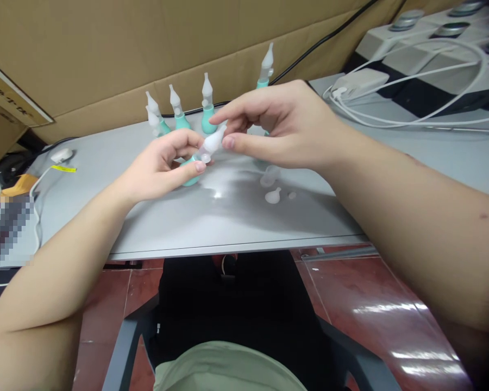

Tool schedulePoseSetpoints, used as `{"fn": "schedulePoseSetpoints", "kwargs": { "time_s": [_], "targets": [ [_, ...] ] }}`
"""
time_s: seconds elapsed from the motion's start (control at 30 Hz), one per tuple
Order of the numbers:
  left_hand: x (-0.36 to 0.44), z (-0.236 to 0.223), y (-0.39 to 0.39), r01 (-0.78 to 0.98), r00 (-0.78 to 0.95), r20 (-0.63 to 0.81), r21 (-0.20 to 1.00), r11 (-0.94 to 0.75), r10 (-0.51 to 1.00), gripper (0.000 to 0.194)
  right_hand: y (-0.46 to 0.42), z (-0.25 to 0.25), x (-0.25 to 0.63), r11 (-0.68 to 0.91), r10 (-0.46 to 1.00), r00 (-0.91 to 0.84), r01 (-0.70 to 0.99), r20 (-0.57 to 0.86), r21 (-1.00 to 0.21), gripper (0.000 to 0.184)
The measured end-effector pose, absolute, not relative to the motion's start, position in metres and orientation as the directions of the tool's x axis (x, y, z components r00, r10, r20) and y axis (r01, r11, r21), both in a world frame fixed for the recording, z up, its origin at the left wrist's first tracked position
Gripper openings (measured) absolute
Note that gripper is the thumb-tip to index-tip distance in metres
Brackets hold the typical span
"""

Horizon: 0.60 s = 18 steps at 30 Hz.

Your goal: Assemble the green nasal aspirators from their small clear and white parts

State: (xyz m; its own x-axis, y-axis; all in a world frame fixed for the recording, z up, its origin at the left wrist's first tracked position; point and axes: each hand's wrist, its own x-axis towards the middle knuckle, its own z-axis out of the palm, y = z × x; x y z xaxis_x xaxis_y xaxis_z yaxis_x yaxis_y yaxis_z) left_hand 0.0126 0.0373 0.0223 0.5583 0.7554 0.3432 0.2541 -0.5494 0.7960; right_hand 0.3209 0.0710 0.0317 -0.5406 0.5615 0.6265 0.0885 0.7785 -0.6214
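My left hand (pixel 158 165) is closed around a nasal aspirator (pixel 212 142) with a teal bulb, a clear middle section and a white tip. The aspirator leans, its tip pointing up and right. At that tip is my right hand (pixel 287 125), its thumb and index finger apart on either side; I cannot tell whether they touch it. Behind my hands stand more aspirators of the same kind, among them one upright (pixel 207 111), one to its left (pixel 181 115) and one partly behind my right hand (pixel 264 70). Loose on the table lie a white tip (pixel 273 195), a clear piece (pixel 270 176) and a small disc (pixel 292 195).
The grey table (pixel 171 233) runs up to a cardboard wall (pixel 106 54). At the right, a white adapter with coiled cable (pixel 361 81) lies by a white and black machine (pixel 424 65). A white round device (pixel 62 155) with a cord sits at the left.
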Motion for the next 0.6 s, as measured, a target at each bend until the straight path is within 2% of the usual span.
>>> {"fn": "schedulePoseSetpoints", "kwargs": {
  "time_s": [0.17, 0.33, 0.47, 0.6],
  "targets": [
    [0.011, 0.021, 0.041, 0.26, 0.486, 0.405, 0.779, -0.57, 0.775, 0.066, 0.071, 0.038, 0.329, 0.8, 0.56, -0.497, 0.118, 0.663, -0.588, 0.011],
    [0.013, 0.016, 0.051, 0.319, 0.403, 0.481, 0.724, -0.612, 0.779, 0.071, 0.069, 0.039, 0.328, 0.811, 0.569, -0.499, 0.209, 0.654, -0.546, 0.012],
    [0.015, 0.013, 0.058, 0.384, 0.343, 0.541, 0.665, -0.64, 0.768, 0.057, 0.07, 0.039, 0.325, 0.82, 0.565, -0.479, 0.236, 0.671, -0.522, 0.01],
    [0.013, 0.009, 0.064, 0.433, 0.308, 0.558, 0.639, -0.636, 0.77, 0.044, 0.067, 0.042, 0.325, 0.779, 0.627, -0.424, 0.31, 0.654, -0.546, 0.011]
  ]
}}
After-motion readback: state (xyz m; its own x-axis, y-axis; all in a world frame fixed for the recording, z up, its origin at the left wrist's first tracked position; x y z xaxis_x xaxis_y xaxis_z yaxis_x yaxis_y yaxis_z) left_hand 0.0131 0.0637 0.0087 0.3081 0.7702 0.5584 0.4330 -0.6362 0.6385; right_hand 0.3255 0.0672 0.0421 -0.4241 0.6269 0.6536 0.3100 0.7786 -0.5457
